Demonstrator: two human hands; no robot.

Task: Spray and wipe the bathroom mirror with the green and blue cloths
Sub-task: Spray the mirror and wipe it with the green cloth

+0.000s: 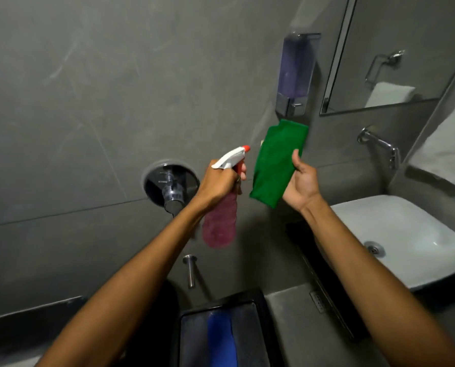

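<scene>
The left hand (222, 178) is wrapped around the neck of a spray bottle (222, 207), fingers curled at the trigger under its white head and red nozzle. The bottle's clear body holds pink liquid and hangs down and slightly blurred below the fist; no label or writing can be read on it. The right hand (302, 181) pinches a folded green cloth (276, 160), thumb on the near face and fingers behind, so the cloth stands upright between the two hands, just beside the nozzle.

The mirror (401, 49) hangs on the grey tiled wall at upper right, well apart from both hands; it reflects a towel ring and a white towel. Left of it a wall-mounted soap dispenser (296, 75) holds purple liquid, with no brand legible. Below the mirror a chrome tap (380, 144) juts from the wall over a white basin (406, 239), which sits on the grey bench (287, 308). A folded white towel (446, 147) lies at the far right.

The blue cloth (219, 340) lies in a black tray (221, 305) at the bottom centre, beneath the forearms. A round chrome shower valve (170, 184) sits on the wall behind the left wrist.
</scene>
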